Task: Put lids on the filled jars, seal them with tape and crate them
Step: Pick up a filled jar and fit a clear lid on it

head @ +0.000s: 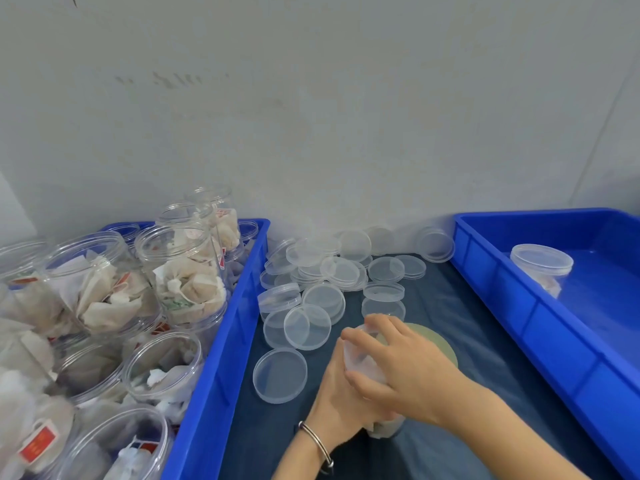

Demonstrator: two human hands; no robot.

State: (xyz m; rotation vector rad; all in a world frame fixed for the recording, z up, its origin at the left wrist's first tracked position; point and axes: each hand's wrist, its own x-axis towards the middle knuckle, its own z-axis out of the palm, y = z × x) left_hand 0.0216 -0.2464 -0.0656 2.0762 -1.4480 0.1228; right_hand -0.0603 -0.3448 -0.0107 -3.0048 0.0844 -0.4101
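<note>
Clear plastic filled jar (372, 370), at lower centre of the frame, is gripped by curled fingers of left hand (337, 400) and right hand (403, 370).

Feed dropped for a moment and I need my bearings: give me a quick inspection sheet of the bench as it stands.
Surface: dark blue cloth over the bench.
Job's things: jar held in both hands, lid on top; loose clear lids heaped behind it; left crate full of unlidded filled jars; right crate holds one lidded jar.
Clutter: yellowish disc behind the hands, possibly tape.
Grippers: left hand grips the jar body; right hand grips its lid.
Cables: nothing seen.
Surroundings: pale wall.
</note>
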